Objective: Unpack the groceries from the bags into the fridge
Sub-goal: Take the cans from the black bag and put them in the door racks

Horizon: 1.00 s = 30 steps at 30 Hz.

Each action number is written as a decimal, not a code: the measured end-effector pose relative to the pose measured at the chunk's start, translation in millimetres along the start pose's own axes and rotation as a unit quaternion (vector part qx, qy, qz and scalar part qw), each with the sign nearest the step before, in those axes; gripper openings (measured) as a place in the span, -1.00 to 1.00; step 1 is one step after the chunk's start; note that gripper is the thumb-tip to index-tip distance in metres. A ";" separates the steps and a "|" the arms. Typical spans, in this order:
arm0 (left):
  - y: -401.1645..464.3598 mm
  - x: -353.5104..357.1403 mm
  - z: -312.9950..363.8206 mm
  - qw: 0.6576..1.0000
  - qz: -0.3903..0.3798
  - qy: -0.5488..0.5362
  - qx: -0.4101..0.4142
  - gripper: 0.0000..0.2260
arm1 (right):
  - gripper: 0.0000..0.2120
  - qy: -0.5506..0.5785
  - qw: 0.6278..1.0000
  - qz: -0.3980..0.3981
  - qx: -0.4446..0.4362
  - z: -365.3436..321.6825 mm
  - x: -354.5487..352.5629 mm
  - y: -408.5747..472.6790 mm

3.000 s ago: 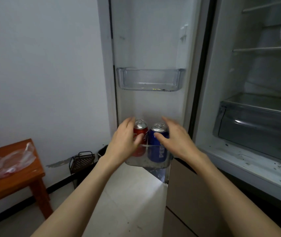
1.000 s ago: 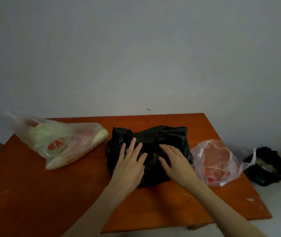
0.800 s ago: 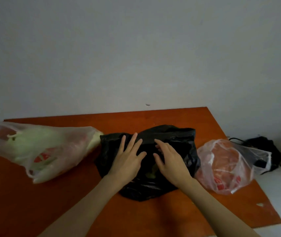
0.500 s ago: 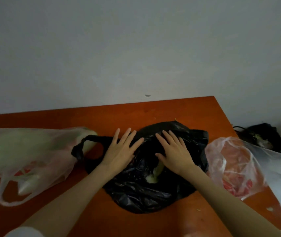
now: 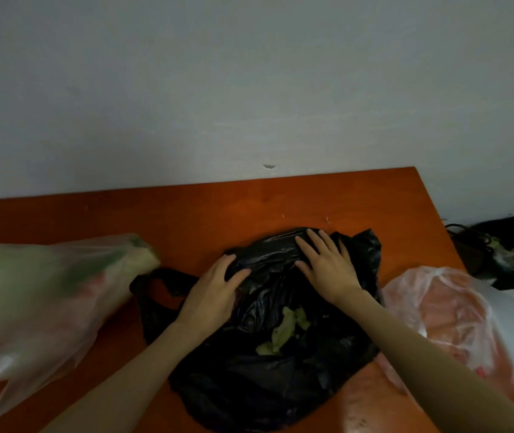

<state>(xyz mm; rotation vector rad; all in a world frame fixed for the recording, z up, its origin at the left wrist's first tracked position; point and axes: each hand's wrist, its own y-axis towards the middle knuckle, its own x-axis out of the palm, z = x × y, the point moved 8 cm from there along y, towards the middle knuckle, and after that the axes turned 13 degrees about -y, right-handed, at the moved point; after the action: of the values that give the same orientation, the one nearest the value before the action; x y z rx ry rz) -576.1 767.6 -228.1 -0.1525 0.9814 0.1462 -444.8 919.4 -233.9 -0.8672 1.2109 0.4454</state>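
A grey wall backs an orange counter [image 5: 187,214]. The black bag [image 5: 274,354] lies slumped at the centre, long axis from 7 to 1 o'clock, one handle loop trailing toward 9 o'clock. Its mouth gapes upward, showing green produce [image 5: 284,331]. The left hand [image 5: 215,292] curls over a fold of the plastic; the right hand [image 5: 324,264] lies flat, fingers straight. A clear bag of greens [image 5: 46,292] at 9 o'clock and a pink bag [image 5: 437,310] at 3 o'clock remain; judged, unpacking is unfinished.
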 end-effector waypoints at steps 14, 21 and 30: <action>52.9 -6.5 -74.5 0.910 -0.030 -0.305 -0.279 -0.84 | -0.70 0.158 0.983 0.025 0.089 33.5 -5.1 54.6; 39.3 -1.0 -81.8 0.910 0.003 -0.290 -0.296 -0.80 | -0.73 0.225 0.971 -0.047 0.070 29.0 20.6 43.2; 42.7 -37.8 -31.3 0.988 0.134 0.050 -0.061 -0.74 | -0.85 0.050 0.979 0.198 0.025 14.5 -19.2 27.6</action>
<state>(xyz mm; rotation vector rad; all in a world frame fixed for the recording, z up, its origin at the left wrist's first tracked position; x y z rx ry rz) -630.5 801.3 -216.2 -0.1402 1.0903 0.4498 -461.7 950.2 -223.8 -0.6098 1.4890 0.6948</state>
